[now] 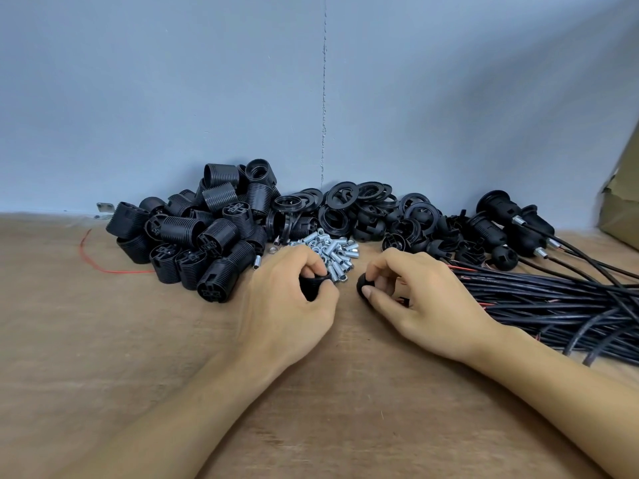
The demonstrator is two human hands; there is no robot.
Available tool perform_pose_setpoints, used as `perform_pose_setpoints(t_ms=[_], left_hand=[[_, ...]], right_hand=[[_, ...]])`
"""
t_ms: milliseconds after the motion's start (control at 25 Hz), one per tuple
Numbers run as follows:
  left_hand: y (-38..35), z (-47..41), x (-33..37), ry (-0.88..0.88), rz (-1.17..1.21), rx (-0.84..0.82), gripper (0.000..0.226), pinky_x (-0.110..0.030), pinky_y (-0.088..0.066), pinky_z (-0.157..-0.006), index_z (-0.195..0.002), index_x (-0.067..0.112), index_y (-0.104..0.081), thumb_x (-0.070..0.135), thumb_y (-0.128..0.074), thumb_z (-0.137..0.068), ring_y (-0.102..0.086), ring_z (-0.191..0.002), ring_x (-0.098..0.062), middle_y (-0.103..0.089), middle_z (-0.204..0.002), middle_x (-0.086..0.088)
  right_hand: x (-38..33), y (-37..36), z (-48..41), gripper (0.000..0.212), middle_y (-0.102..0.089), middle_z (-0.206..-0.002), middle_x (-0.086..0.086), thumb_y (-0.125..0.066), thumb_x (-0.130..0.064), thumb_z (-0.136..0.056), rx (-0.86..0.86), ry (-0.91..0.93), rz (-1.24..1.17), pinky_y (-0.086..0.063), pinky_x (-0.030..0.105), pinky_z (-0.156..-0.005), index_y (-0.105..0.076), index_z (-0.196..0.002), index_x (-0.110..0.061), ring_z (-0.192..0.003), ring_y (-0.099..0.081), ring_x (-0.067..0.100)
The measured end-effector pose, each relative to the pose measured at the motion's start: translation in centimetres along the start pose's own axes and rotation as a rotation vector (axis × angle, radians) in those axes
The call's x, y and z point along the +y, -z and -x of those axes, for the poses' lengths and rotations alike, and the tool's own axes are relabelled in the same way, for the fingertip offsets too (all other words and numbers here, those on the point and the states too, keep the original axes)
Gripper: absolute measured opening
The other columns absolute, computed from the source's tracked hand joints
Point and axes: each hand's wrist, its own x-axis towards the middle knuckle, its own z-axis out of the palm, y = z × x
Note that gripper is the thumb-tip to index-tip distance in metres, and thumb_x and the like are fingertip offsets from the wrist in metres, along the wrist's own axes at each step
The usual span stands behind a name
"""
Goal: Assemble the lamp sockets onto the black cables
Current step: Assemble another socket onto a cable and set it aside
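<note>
My left hand (pixel 290 292) grips a small black socket part (pixel 313 286) in curled fingers, just in front of a pile of silver threaded tubes (pixel 328 252). My right hand (pixel 415 292) pinches a black socket cap (pixel 363 286) with red wire ends showing under the fingers. A bundle of black cables (pixel 553 299) runs off to the right from that hand. A heap of ribbed black socket bodies (pixel 204 233) lies at the back left. The two held parts are a little apart.
Black rings (pixel 349 202) and small caps (pixel 425 233) lie along the wall. Several assembled sockets on cables (pixel 511 219) sit at the back right. A loose red wire (pixel 103 264) lies at the left, a cardboard box (pixel 622 202) at the far right. Wooden tabletop (pixel 138 340) in front.
</note>
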Motion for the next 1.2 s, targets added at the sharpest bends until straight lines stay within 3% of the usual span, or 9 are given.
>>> perform_pose_setpoints(t_ms=[240, 360, 480, 680, 840, 920, 1000, 1120, 1200], left_hand=[[0.8, -0.6, -0.8, 0.094, -0.144, 0.056, 0.014, -0.016, -0.031, -0.065, -0.074, 0.031, -0.057, 0.022, -0.067, -0.078, -0.046, -0.079, -0.006, -0.054, -0.079, 0.016], [0.9, -0.9, -1.0, 0.099, -0.183, 0.076, 0.013, -0.016, -0.033, -0.073, -0.085, 0.027, -0.066, 0.015, -0.069, -0.078, -0.041, -0.088, -0.009, -0.053, -0.085, 0.016], [0.8, -0.7, -1.0, -0.025, -0.259, 0.087, 0.028, -0.028, -0.032, -0.085, -0.096, 0.023, -0.07, 0.009, -0.068, -0.073, -0.043, -0.098, -0.014, -0.059, -0.097, 0.012], [0.1, -0.2, 0.0, -0.309, -0.442, 0.032, 0.028, -0.031, -0.026, -0.082, -0.093, 0.02, -0.073, 0.01, -0.069, -0.067, -0.049, -0.1, -0.02, -0.064, -0.1, 0.008], [-0.4, -0.8, -0.1, -0.268, -0.647, -0.081, 0.012, -0.037, -0.026, -0.085, -0.084, 0.017, -0.076, 0.019, -0.076, -0.073, -0.05, -0.106, -0.023, -0.066, -0.106, 0.006], [-0.4, -0.9, -0.1, -0.232, -0.702, -0.102, 0.007, -0.04, -0.026, -0.085, -0.082, 0.019, -0.077, 0.022, -0.074, -0.077, -0.051, -0.108, -0.026, -0.066, -0.109, 0.005], [-0.5, -0.9, -0.1, -0.244, -0.715, -0.098, 0.003, -0.041, -0.025, -0.083, -0.079, 0.02, -0.077, 0.022, -0.074, -0.078, -0.052, -0.106, -0.028, -0.067, -0.108, 0.005], [-0.6, -1.0, -0.1, -0.254, -0.707, -0.092, 0.005, -0.04, -0.024, -0.084, -0.08, 0.022, -0.079, 0.02, -0.075, -0.08, -0.053, -0.107, -0.027, -0.068, -0.11, 0.007], [-0.6, -1.0, -0.3, -0.245, -0.683, -0.085, 0.006, -0.039, -0.023, -0.085, -0.082, 0.023, -0.08, 0.021, -0.074, -0.082, -0.052, -0.108, -0.026, -0.069, -0.111, 0.009]], right_hand=[[0.2, -0.3, -0.2, 0.026, -0.061, -0.076, -0.016, -0.068, -0.028, -0.092, -0.039, -0.041, -0.032, -0.047, 0.021, -0.066, -0.062, -0.117, -0.032, -0.077, -0.059, 0.006], [0.1, -0.1, -0.4, 0.023, -0.062, -0.076, -0.016, -0.068, -0.034, -0.092, -0.093, -0.038, -0.046, -0.049, 0.022, -0.066, -0.064, -0.114, -0.034, -0.077, -0.061, 0.006], [0.1, -0.1, -0.4, 0.02, -0.062, -0.083, -0.018, -0.068, -0.029, -0.091, -0.08, -0.046, -0.014, -0.051, 0.025, -0.073, -0.067, -0.111, -0.034, -0.079, -0.062, 0.005], [0.7, -1.0, -0.8, 0.024, -0.06, -0.109, -0.007, -0.058, -0.012, -0.096, 0.102, -0.266, 0.07, -0.05, 0.043, -0.092, -0.07, -0.114, -0.021, -0.096, -0.061, 0.015], [0.1, -0.8, -1.1, 0.027, -0.061, -0.118, -0.002, -0.059, -0.009, -0.096, 0.189, -0.176, 0.067, -0.048, 0.048, -0.095, -0.07, -0.12, -0.015, -0.109, -0.059, 0.02], [-0.5, -0.9, -1.1, 0.027, -0.062, -0.119, -0.001, -0.065, -0.015, -0.094, 0.111, -0.045, 0.13, -0.046, 0.047, -0.097, -0.071, -0.12, -0.016, -0.111, -0.058, 0.022], [-0.9, -1.4, -1.1, 0.035, -0.056, -0.135, 0.0, -0.065, -0.024, -0.095, -0.049, 0.024, 0.221, -0.036, 0.041, -0.106, -0.066, -0.129, -0.021, -0.126, -0.049, 0.023], [-0.7, -2.2, -1.2, 0.044, -0.031, -0.159, -0.002, -0.052, -0.039, -0.101, -0.199, 0.008, 0.333, -0.02, 0.039, -0.115, -0.051, -0.144, -0.032, -0.146, -0.023, 0.021], [-0.3, -2.2, -1.2, 0.043, -0.027, -0.161, -0.001, -0.048, -0.043, -0.101, -0.199, -0.016, 0.367, -0.017, 0.04, -0.117, -0.051, -0.143, -0.033, -0.148, -0.02, 0.022]])
